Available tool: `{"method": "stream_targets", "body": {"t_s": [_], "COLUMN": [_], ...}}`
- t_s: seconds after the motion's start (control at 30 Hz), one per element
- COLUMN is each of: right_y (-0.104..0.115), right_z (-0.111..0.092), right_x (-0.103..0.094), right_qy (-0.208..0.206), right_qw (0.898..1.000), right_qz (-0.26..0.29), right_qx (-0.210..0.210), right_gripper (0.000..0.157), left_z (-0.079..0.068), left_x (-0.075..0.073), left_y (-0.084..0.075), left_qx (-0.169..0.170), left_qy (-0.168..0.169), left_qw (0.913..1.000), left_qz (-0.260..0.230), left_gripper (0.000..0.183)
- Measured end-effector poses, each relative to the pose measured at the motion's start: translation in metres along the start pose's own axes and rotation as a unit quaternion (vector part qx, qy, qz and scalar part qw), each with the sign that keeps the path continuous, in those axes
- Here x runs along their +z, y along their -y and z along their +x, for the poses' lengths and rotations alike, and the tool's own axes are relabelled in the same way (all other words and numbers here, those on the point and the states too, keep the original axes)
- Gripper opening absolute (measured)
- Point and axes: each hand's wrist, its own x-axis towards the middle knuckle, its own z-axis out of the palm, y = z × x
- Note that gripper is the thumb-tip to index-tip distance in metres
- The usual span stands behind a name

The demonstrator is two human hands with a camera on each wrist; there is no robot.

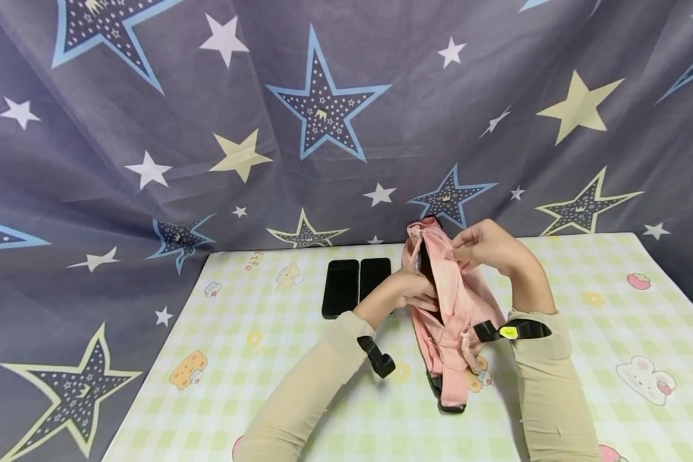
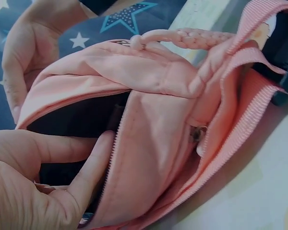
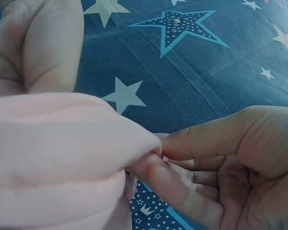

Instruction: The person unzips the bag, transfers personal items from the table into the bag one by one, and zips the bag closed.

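Curtain [image 1: 346, 183], dark with printed stars, hung behind table [image 1: 583, 391], the latter covered in pale green checks. Beige sleeves [image 1: 308, 385], one to each arm, extended over tabletop. Bag [image 1: 447, 321], pink, seated on table toward far side, between both hands; long opening gaping toward left hand, dark within. Left hand [image 1: 407, 287]: at left flank of bag, fingers inside opening, one digit against toothed edge; fingertips partly hidden, so cannot tell whether grasping anything. Right hand [image 1: 487, 247]: at right flank, near far end, thumb and finger pinching a fold of pink fabric. Phones [image 1: 340, 287], two, black, flat on table side by side, just left of bag; right-hand one partly covered by left hand and wrist. Bands [image 1: 525, 330], black, one at each wrist. Buckle [image 1: 452, 409], black, at near end of bag. Cord [image 1: 467, 350], pink, braided, hanging on right flank.
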Motion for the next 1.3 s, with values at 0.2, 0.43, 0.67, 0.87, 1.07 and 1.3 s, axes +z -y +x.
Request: {"method": "stream_targets", "body": {"t_s": [0.2, 0.43, 0.67, 0.87, 1.07, 1.3], "right_y": [0.0, -0.001, -0.004, -0.01, -0.011, -0.011], "right_z": [0.0, 0.0, 0.0, -0.001, -0.001, -0.002], "right_x": [-0.001, -0.001, -0.003, -0.009, -0.009, -0.009], "right_qy": [0.002, 0.006, 0.001, -0.006, -0.006, -0.013], "right_qw": [1.0, 1.0, 1.0, 1.0, 1.0, 0.999], "right_qz": [0.001, 0.002, 0.004, 0.007, 0.004, -0.004], "right_qx": [0.001, 0.006, 0.004, 0.01, 0.016, 0.031], "right_gripper": [0.028, 0.028, 0.029, 0.031, 0.033, 0.031], "left_z": [0.002, 0.004, 0.007, 0.005, -0.004, -0.011], "left_x": [0.002, -0.001, -0.003, -0.003, 0.001, 0.006], "left_y": [0.0, -0.003, -0.002, -0.001, 0.0, 0.0], "left_qx": [-0.004, -0.005, 0.005, 0.024, 0.067, 0.126], "left_qy": [-0.009, -0.044, -0.046, -0.056, -0.093, -0.139], "left_qw": [0.9999, 0.9988, 0.9986, 0.9975, 0.9866, 0.949], "left_qz": [-0.003, 0.019, 0.023, 0.035, 0.117, 0.253], "left_gripper": [0.022, 0.008, 0.027, 0.076, 0.025, 0.047]}}
